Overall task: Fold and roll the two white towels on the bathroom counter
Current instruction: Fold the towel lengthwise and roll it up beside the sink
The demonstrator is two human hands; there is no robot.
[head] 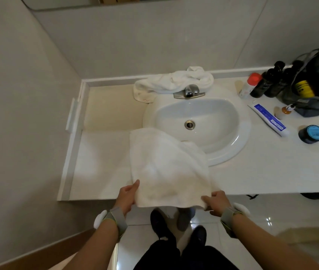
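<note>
1. The near towel (166,168) lies flat and apparently folded on the counter (104,162), between the front edge and the sink (223,145). Its far right corner laps over the sink rim and its near hem hangs just past the front edge.
2. My left hand (128,195) pinches the towel's near left corner, thumb on top and fingers under the cloth. My right hand (216,200) pinches the near right corner in the same way.
3. I judge the step in hand to be squaring this towel before the next fold or the roll. To do it well I would keep both corners level, pull the hem taut and even, and draw the cloth left, clear of the basin, so that it rests on flat counter.
4. The far edge looks skewed, higher at the left than the right; I would smooth that out first, or the roll will cone.
5. The second towel (174,81) lies crumpled along the counter's back edge, behind the faucet (190,91), not yet folded.
6. Toiletries crowd the right end: a toothpaste tube (267,119), a blue-lidded jar (311,134), dark bottles (267,84) and a wash bag (314,84), all well apart from the towel.
</note>
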